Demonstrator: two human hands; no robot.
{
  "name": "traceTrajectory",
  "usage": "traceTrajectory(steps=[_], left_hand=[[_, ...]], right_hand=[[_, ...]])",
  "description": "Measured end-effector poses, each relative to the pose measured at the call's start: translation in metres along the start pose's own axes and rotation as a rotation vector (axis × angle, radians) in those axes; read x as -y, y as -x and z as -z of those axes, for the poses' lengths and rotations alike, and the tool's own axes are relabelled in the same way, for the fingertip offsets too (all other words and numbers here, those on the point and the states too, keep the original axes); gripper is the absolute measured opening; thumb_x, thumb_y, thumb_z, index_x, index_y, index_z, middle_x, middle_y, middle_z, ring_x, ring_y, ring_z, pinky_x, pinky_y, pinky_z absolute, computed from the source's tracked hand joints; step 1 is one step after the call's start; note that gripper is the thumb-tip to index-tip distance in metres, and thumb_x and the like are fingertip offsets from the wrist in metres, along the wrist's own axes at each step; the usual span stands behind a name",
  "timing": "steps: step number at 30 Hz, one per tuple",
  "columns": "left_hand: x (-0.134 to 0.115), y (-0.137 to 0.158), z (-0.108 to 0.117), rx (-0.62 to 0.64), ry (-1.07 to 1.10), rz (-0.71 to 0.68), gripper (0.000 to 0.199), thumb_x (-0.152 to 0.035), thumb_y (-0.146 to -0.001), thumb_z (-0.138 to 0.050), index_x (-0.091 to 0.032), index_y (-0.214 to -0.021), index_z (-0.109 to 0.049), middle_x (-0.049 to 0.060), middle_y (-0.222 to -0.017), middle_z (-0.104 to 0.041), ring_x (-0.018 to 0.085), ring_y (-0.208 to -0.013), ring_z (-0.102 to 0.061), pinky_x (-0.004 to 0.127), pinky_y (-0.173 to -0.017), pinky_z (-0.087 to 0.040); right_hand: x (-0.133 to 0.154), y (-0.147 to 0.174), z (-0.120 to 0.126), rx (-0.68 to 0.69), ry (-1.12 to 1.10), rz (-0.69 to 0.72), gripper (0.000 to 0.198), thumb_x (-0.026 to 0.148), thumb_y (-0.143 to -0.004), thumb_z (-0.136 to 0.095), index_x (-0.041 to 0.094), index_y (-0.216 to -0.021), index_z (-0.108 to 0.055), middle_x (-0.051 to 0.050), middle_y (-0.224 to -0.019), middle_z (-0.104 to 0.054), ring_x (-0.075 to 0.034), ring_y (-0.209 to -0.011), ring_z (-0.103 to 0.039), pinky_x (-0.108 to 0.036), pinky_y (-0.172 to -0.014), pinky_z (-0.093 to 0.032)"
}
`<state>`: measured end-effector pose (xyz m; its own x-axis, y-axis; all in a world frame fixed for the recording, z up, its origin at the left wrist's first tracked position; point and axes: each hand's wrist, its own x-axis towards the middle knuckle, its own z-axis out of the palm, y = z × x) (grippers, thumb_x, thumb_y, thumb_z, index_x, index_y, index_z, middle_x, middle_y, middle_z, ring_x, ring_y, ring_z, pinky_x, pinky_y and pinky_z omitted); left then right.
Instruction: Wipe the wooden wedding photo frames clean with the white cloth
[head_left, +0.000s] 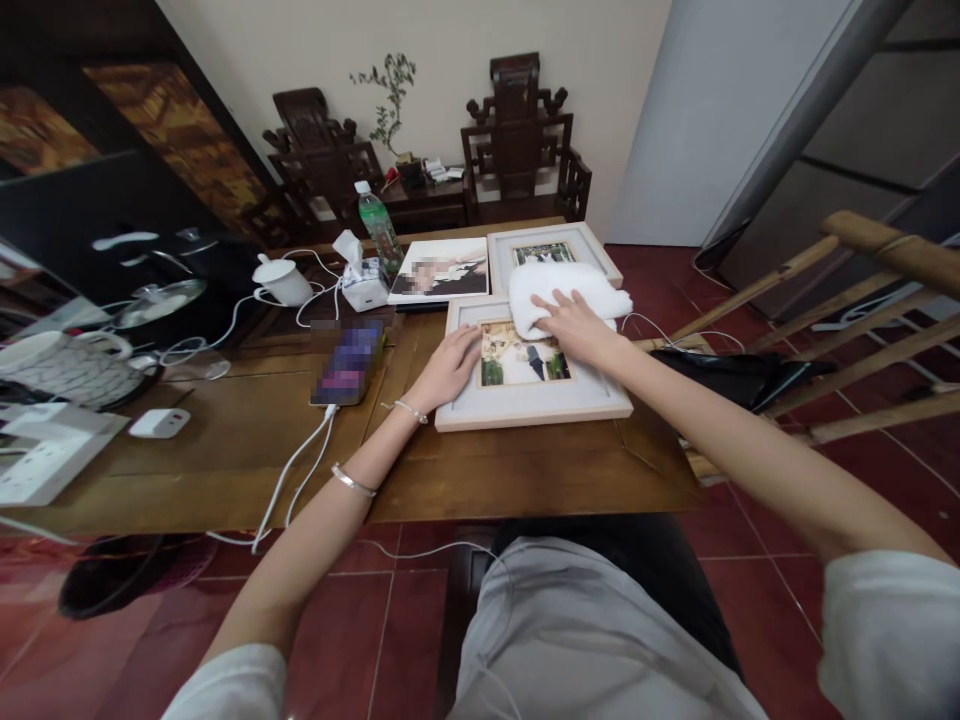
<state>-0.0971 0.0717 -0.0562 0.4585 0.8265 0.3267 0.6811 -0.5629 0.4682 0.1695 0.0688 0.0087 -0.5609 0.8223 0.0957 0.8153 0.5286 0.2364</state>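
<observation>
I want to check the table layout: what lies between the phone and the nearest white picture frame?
In the head view, only bare wooden table lies between the phone and the white picture frame; the left hand rests on the frame's left edge.

No legible text anywhere. Green bottle (380, 228) label too small to read; phone (349, 362) screen blurred; tissue box (365, 285) shows no readable print.

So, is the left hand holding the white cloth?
No, the left hand lies flat on the left edge of the picture frame, while the right hand presses on the white cloth.
</observation>
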Motion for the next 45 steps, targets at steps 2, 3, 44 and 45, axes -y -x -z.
traceTrajectory(steps=[2, 3, 44, 45], left_hand=[[0.000, 0.000, -0.001, -0.002, 0.000, -0.001, 0.045, -0.033, -0.103, -0.042, -0.018, -0.143, -0.056, 0.013, -0.153, -0.055, 0.026, -0.148, -0.044, 0.051, -0.125, -0.032], [0.000, 0.000, -0.001, -0.001, -0.002, -0.001, 0.045, -0.033, -0.103, -0.042, -0.018, -0.143, -0.057, 0.013, -0.153, -0.055, 0.027, -0.148, -0.044, 0.051, -0.125, -0.031], [-0.007, 0.001, 0.004, -0.038, 0.001, -0.036, 0.038, -0.031, -0.103, -0.045, -0.018, -0.131, -0.066, 0.014, -0.147, -0.059, 0.028, -0.141, -0.053, 0.051, -0.121, -0.040], [-0.008, 0.001, 0.005, -0.043, 0.001, -0.035, 0.037, -0.031, -0.102, -0.046, -0.017, -0.130, -0.067, 0.014, -0.147, -0.060, 0.029, -0.140, -0.054, 0.052, -0.120, -0.041]], right_hand=[[0.010, 0.005, 0.001, 0.054, 0.038, -0.003, 0.053, -0.004, -0.089, -0.041, 0.015, -0.129, -0.070, -0.016, -0.161, -0.045, -0.039, -0.137, -0.049, -0.059, -0.108, -0.040], [0.017, 0.012, 0.005, 0.074, 0.046, -0.004, 0.054, -0.003, -0.089, -0.039, 0.014, -0.129, -0.070, -0.017, -0.160, -0.046, -0.039, -0.135, -0.051, -0.057, -0.107, -0.041], [0.052, 0.115, 0.050, 0.234, -0.375, 0.147, 0.066, -0.007, -0.074, -0.039, 0.020, -0.123, -0.073, -0.019, -0.149, -0.058, -0.035, -0.149, -0.040, -0.078, -0.114, -0.027], [0.051, 0.115, 0.047, 0.215, -0.377, 0.111, 0.067, -0.007, -0.073, -0.038, 0.021, -0.124, -0.072, -0.019, -0.151, -0.055, -0.036, -0.150, -0.039, -0.085, -0.110, -0.019]])
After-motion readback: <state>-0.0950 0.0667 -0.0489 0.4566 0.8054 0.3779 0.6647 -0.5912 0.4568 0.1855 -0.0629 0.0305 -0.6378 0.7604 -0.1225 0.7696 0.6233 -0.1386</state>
